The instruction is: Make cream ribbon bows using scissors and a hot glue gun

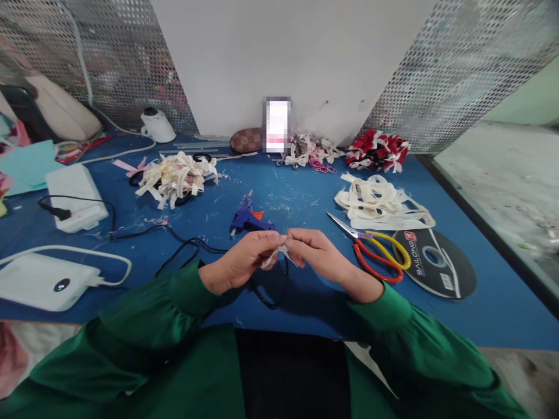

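Observation:
Close together over the front middle of the blue table, my left hand and my right hand pinch a small whitish ribbon between thumbs and fingers. Its ends hang below the fingertips, and the rest is hidden by them. Just beyond my left hand lies a blue hot glue gun with an orange trigger. To the right of my right hand are scissors with one red and one yellow handle, blades pointing away to the left. Their handles overlap the edge of a black spool.
Cream ribbon strips lie at right. Piles of cream bows, pale bows and red-white bows sit farther back. A phone stands by a checked case. Left: power strip, power bank, cables.

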`<state>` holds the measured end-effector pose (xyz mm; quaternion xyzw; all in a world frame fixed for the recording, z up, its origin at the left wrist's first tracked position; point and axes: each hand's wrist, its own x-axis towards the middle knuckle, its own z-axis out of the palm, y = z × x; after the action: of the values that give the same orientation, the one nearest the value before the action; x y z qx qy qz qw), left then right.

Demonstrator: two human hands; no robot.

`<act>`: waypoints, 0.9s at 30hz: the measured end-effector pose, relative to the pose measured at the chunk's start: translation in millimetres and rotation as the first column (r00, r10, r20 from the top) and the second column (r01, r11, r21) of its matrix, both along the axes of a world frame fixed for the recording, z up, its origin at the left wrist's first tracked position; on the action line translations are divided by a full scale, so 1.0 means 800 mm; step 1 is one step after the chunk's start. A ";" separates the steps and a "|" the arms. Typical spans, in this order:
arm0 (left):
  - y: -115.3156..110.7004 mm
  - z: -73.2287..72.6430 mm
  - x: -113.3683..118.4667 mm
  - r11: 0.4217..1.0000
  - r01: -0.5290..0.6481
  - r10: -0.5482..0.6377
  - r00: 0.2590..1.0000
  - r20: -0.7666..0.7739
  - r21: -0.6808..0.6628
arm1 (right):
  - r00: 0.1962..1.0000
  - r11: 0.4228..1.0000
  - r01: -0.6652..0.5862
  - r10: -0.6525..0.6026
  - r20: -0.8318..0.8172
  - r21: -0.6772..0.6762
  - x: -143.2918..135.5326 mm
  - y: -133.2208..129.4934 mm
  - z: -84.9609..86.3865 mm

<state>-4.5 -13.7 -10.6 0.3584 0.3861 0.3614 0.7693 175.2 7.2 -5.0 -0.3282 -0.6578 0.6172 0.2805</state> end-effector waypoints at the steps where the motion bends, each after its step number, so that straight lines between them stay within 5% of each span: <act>1: -0.002 -0.001 0.003 1.000 -0.014 0.014 0.999 0.039 -0.007 | 0.997 0.997 0.027 -0.032 -0.071 -0.071 -0.004 -0.002 -0.003; 5: -0.005 -0.003 0.013 0.992 -0.116 0.125 0.971 0.202 -0.058 | 0.933 0.930 0.106 -0.216 -0.289 -0.353 -0.017 -0.010 -0.013; 8: -0.005 -0.005 0.016 0.986 -0.138 0.159 0.952 0.262 -0.095 | 0.892 0.894 0.138 -0.299 -0.339 -0.425 -0.022 -0.014 -0.018; 16: -0.006 -0.002 0.015 0.980 -0.173 0.191 0.954 0.232 -0.093 | 0.887 0.898 0.203 -0.337 -0.314 -0.391 -0.024 -0.016 -0.016; 21: -0.003 -0.002 0.012 0.968 -0.246 0.241 0.965 0.103 0.040 | 0.917 0.942 0.256 -0.308 -0.255 -0.215 -0.021 -0.017 -0.005; 27: -0.003 -0.001 0.011 0.966 -0.203 0.215 0.975 -0.062 0.157 | 0.916 0.918 0.318 -0.362 -0.175 -0.236 -0.021 -0.014 -0.008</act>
<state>4.6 -16.2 -11.3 0.3862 0.4236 0.4541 0.6820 158.7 -3.6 -11.6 -0.3964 -0.4897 0.6541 0.4185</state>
